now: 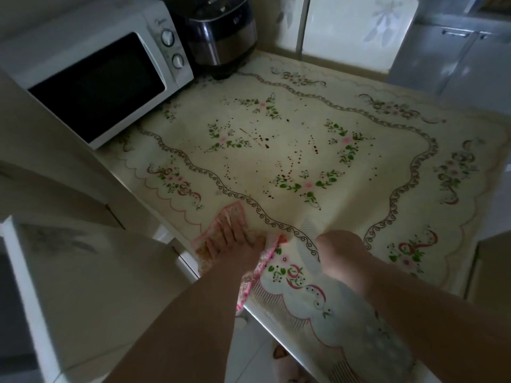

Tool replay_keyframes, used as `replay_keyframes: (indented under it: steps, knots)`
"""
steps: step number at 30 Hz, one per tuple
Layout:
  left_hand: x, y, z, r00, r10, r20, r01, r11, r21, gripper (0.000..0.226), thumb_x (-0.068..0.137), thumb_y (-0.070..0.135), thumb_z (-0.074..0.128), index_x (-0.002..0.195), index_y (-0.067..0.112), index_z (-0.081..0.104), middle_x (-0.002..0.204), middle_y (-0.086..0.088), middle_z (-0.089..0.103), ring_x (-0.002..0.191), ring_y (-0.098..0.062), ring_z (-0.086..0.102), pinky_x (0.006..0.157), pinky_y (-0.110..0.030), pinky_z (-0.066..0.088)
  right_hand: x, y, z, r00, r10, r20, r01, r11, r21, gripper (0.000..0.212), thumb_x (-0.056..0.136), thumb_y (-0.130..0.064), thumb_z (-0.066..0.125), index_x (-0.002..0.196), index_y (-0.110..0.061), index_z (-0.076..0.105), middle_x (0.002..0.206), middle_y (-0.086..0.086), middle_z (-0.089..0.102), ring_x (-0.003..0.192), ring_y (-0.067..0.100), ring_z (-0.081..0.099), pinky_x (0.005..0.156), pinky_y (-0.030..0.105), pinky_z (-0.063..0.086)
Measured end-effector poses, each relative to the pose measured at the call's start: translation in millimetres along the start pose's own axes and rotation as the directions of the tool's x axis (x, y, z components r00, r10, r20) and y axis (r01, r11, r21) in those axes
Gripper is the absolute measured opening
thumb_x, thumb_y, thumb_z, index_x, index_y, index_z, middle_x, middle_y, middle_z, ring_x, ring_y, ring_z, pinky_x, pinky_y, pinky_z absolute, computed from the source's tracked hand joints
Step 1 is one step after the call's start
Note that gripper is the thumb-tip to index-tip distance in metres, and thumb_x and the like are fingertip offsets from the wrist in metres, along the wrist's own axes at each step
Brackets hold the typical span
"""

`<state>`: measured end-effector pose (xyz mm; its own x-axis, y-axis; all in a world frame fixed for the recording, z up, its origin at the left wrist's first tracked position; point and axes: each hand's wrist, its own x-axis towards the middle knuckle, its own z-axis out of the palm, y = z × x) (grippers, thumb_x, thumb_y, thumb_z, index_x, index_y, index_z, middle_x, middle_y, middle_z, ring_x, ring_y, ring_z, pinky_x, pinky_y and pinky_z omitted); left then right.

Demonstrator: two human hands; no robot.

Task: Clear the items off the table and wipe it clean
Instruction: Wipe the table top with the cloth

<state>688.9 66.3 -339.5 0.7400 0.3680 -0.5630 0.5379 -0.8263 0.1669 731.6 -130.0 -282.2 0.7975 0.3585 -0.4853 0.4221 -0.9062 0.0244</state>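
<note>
Pressing pink cloth [231,214] on table [387,167] with left hand [235,246].

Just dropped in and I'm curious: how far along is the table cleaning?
Loose items look cleared; only the microwave and cooker stand at the back. The left hand presses a pink cloth at the near edge, wiping apparently just begun. Dark spots across the tablecloth are left.
</note>
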Motion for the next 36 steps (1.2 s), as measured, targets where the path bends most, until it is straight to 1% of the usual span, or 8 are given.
replay_keyframes:
  steps: [6,10,12,13,15,20,29,36]
  knots:
    - [14.2,-5.0,-8.9,0.991,-0.135,0.006,0.135,0.984,-0.12,0.104,0.079,0.084,0.011,0.14,0.016,-0.037,0.148,-0.009,-0.044,0.139,-0.032,-0.034,0.115,-0.054,-0.016,26.8,2.5,-22.6,0.99,0.007,-0.143,0.014,0.989,0.146,0.019,0.083,-0.005,0.047,0.079,-0.02,0.057,0.078,-0.003,0.061,0.073,0.016,0.059,0.065,0.026,0.046]
    - [30.5,-17.5,-26.5,0.989,-0.147,-0.006,0.144,0.977,-0.159,0.105,0.08,0.084,0.015,0.14,0.018,-0.038,0.147,-0.008,-0.045,0.139,-0.034,-0.034,0.112,-0.052,-0.022,49.9,-15.3,-29.0,0.981,-0.033,-0.19,0.098,0.933,0.346,0.035,0.088,-0.005,0.044,0.061,-0.028,0.043,0.064,-0.011,0.046,0.066,0.01,0.05,0.056,0.019,0.037]
    - [38.5,-23.8,-39.0,0.989,-0.145,-0.007,0.142,0.977,-0.161,0.103,0.082,0.082,0.017,0.139,0.018,-0.039,0.145,-0.006,-0.047,0.139,-0.034,-0.034,0.109,-0.05,-0.023,62.5,-24.8,-31.8,0.973,-0.077,-0.218,0.173,0.867,0.467,0.029,0.092,-0.008,0.046,0.093,-0.031,0.065,0.098,-0.012,0.065,0.094,0.012,0.061,0.075,0.022,0.05]
    - [40.5,-25.4,-43.4,0.99,-0.143,-0.012,0.14,0.977,-0.16,0.103,0.081,0.083,0.017,0.139,0.019,-0.039,0.145,-0.005,-0.047,0.139,-0.033,-0.035,0.108,-0.05,-0.024,66.4,-27.5,-34.8,0.968,-0.081,-0.236,0.192,0.845,0.499,0.031,0.093,-0.009,0.048,0.115,-0.026,0.063,0.121,-0.007,0.063,0.11,0.014,0.06,0.089,0.028,0.051]
    - [54.9,-39.8,-52.5,0.988,-0.149,-0.028,0.143,0.978,-0.155,0.106,0.078,0.086,0.017,0.14,0.021,-0.038,0.148,-0.003,-0.044,0.14,-0.032,-0.033,0.109,-0.051,-0.023,79.1,-40.5,-38.7,0.966,-0.088,-0.242,0.209,0.816,0.538,0.037,0.094,-0.01,0.048,0.129,-0.02,0.055,0.136,-0.003,0.055,0.119,0.014,0.056,0.1,0.031,0.047]
    - [102.7,-73.1,-71.9,0.97,-0.18,-0.164,0.153,0.974,-0.165,0.11,0.068,0.093,0.005,0.148,0.023,-0.023,0.16,-0.004,-0.021,0.146,-0.033,-0.017,0.115,-0.055,-0.01,118.8,-69.1,-55.9,0.951,-0.088,-0.297,0.251,0.78,0.573,0.035,0.094,-0.008,0.049,0.126,-0.018,0.058,0.13,-0.003,0.059,0.116,0.013,0.058,0.1,0.027,0.047]
    - [176.1,-116.8,-130.8,0.97,-0.143,-0.196,0.114,0.982,-0.151,0.097,0.082,0.08,0.011,0.15,0.018,-0.02,0.159,-0.01,-0.022,0.145,-0.032,-0.021,0.115,-0.055,-0.012,191.0,-116.8,-84.0,0.925,-0.002,-0.381,0.254,0.747,0.614,0.034,0.093,-0.007,0.049,0.122,-0.02,0.062,0.126,-0.005,0.062,0.115,0.011,0.059,0.101,0.028,0.046]
    - [203.7,-133.8,-174.5,0.983,-0.147,-0.11,0.12,0.968,-0.22,0.12,0.066,0.094,0.028,0.146,0.026,-0.028,0.154,-0.003,-0.035,0.14,-0.029,-0.034,0.111,-0.051,-0.022,228.3,-140.9,-96.5,0.901,0.012,-0.433,0.282,0.743,0.607,0.033,0.091,-0.003,0.052,0.118,-0.018,0.065,0.121,-0.006,0.065,0.11,0.01,0.062,0.099,0.025,0.047]
